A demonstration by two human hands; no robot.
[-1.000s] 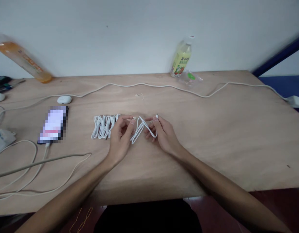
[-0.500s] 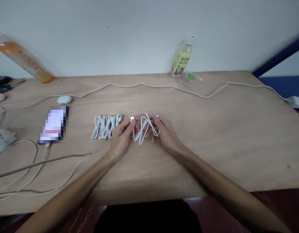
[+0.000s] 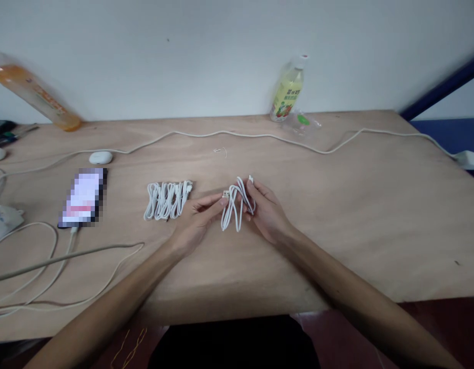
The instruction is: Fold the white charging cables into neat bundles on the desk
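Observation:
Between my two hands a white USB cable hangs in loose loops, held above the wooden table. My left hand is closed, pinching the cable near its flat USB plug, which points up past the thumb. At the other side my right hand is closed around the cable, with the small plug at its other end sticking up by the thumb and index finger. To the left of my left hand, several coiled white cables lie in a row on the table.
A phone with a charging lead lies left, near a white earbud case. A long white cord crosses the back. By the wall stand an orange drink bottle and a yellow-labelled bottle, beside a clear plastic wrapper.
My left hand has moved right with the flat plug, closer to my right hand. The cable's loops between the hands are drawn narrower. The coiled cables stay where they were.

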